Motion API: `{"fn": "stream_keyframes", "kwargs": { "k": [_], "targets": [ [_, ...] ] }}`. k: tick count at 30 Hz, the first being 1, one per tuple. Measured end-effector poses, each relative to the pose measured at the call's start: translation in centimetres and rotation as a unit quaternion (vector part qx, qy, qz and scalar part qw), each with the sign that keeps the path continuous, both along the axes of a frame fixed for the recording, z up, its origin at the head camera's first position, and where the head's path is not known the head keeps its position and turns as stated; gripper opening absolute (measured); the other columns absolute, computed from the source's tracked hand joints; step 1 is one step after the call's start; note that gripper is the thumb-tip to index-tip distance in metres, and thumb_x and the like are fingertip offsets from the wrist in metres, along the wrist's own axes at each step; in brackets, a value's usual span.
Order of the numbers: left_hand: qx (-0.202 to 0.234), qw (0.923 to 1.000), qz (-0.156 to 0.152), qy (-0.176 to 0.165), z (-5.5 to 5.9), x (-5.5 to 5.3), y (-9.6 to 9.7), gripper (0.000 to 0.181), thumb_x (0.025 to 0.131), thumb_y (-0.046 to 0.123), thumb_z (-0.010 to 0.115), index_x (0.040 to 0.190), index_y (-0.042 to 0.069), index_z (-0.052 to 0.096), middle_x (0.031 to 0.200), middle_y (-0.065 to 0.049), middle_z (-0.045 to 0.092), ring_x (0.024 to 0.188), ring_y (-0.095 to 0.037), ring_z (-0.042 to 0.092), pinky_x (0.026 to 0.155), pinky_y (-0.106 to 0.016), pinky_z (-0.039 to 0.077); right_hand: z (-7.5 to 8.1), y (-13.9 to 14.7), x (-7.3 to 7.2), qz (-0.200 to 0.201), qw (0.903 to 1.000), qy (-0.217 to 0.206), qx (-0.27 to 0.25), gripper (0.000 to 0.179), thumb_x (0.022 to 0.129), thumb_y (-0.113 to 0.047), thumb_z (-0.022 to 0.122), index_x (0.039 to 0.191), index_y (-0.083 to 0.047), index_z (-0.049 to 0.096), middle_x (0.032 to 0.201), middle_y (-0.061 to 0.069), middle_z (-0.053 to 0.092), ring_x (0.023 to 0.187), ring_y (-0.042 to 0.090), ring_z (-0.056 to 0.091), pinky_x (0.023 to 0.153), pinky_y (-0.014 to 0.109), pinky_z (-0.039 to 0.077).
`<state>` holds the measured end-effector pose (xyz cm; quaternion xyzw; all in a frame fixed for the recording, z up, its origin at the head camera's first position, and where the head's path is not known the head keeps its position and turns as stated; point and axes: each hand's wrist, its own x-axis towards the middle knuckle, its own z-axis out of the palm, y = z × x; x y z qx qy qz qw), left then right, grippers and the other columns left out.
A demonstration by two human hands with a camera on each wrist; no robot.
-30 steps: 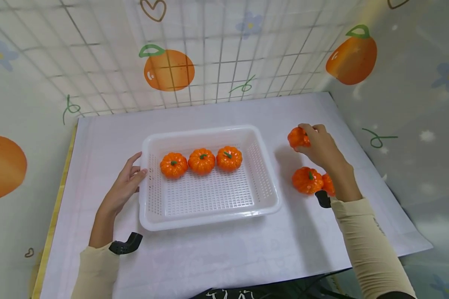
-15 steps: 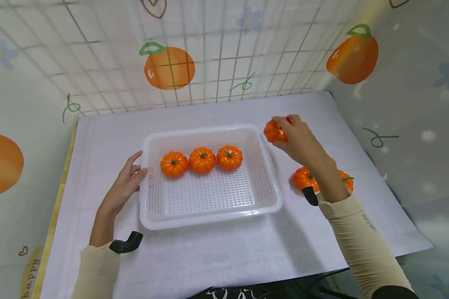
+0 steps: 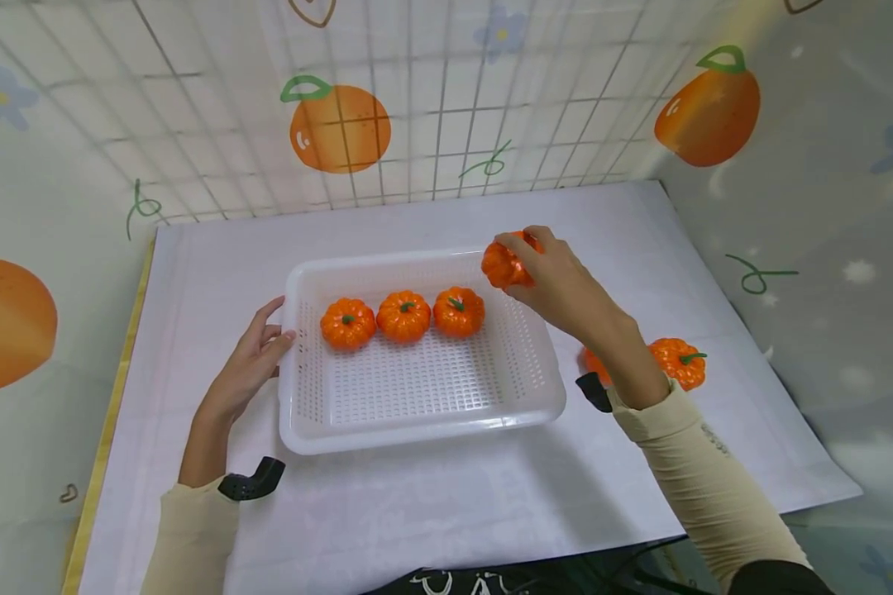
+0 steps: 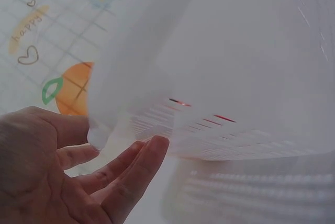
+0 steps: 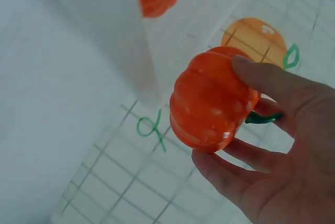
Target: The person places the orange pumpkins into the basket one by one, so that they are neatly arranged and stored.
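My right hand (image 3: 561, 285) holds an orange toy pumpkin (image 3: 504, 264) over the far right corner of a white plastic basket (image 3: 417, 442). In the right wrist view, thumb and fingers grip the pumpkin (image 5: 209, 101) around its sides, its green stem toward the palm. At the basket's left side, my left hand (image 3: 245, 364) holds the rim; the left wrist view has the fingers (image 4: 138, 177) against the basket wall (image 4: 225, 62). Inside the basket, three toy pumpkins stand in a row: a left one (image 3: 347, 324), a middle one (image 3: 403, 316) and a right one (image 3: 458, 311).
To the right of the basket, a toy pumpkin (image 3: 679, 362) sits on the white tabletop (image 3: 432, 504). Another pumpkin (image 3: 594, 364) is mostly hidden behind my right wrist. A patterned curtain (image 3: 446, 107) over a grid stands along the table's back edge.
My right hand has carried the pumpkin leftward from the table's right side to above the basket's corner. The left hand and the three pumpkins in the basket have stayed put.
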<state>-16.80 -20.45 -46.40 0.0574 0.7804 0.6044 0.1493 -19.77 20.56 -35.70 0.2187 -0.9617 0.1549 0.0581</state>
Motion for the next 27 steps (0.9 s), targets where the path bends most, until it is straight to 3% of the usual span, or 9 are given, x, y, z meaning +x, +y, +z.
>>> {"fn": "stream_keyframes", "kwargs": {
  "k": [5,13,20,27],
  "targets": [
    [-0.001,1.0,-0.003,-0.002,0.4,-0.1,0.0,0.062,0.096,0.032,0.046,0.147,0.027,0.011,0.124,-0.02,0.044,0.104,-0.035,0.052,0.084,-0.05,0.047,0.0,-1.5,0.1,0.017,0.9998,-0.013,0.001,0.055,0.081,-0.016,0.069,0.13,-0.023,0.044,0.127,0.014,0.039,0.102,0.032,0.043,0.074,0.042,0.049],
    [0.003,0.9999,-0.006,-0.01,2.7,0.6,0.5,0.062,0.097,0.026,0.044,0.147,0.019,0.009,0.125,-0.024,0.041,0.106,-0.04,0.051,0.085,-0.054,0.045,-0.4,-4.4,0.0,0.055,0.9977,-0.034,0.021,0.058,0.081,-0.013,0.068,0.132,-0.024,0.042,0.129,0.012,0.038,0.106,0.032,0.042,0.071,0.037,0.051],
    [0.0,1.0,0.001,-0.005,0.6,-0.2,-0.1,0.062,0.095,0.036,0.047,0.146,0.03,0.012,0.123,-0.016,0.044,0.103,-0.032,0.054,0.083,-0.049,0.048,-0.5,-7.1,0.2,0.108,0.993,-0.041,0.023,0.06,0.079,-0.016,0.072,0.131,-0.024,0.043,0.126,0.01,0.039,0.101,0.028,0.043,0.075,0.033,0.049],
    [0.0,0.9999,-0.005,-0.009,0.4,-0.4,-0.2,0.062,0.096,0.031,0.045,0.147,0.027,0.01,0.125,-0.019,0.043,0.105,-0.035,0.052,0.084,-0.051,0.047,-0.4,-9.7,0.7,0.152,0.9858,-0.048,0.053,0.059,0.08,-0.014,0.07,0.133,-0.023,0.043,0.129,0.012,0.038,0.106,0.029,0.044,0.075,0.031,0.05]
  ]
}}
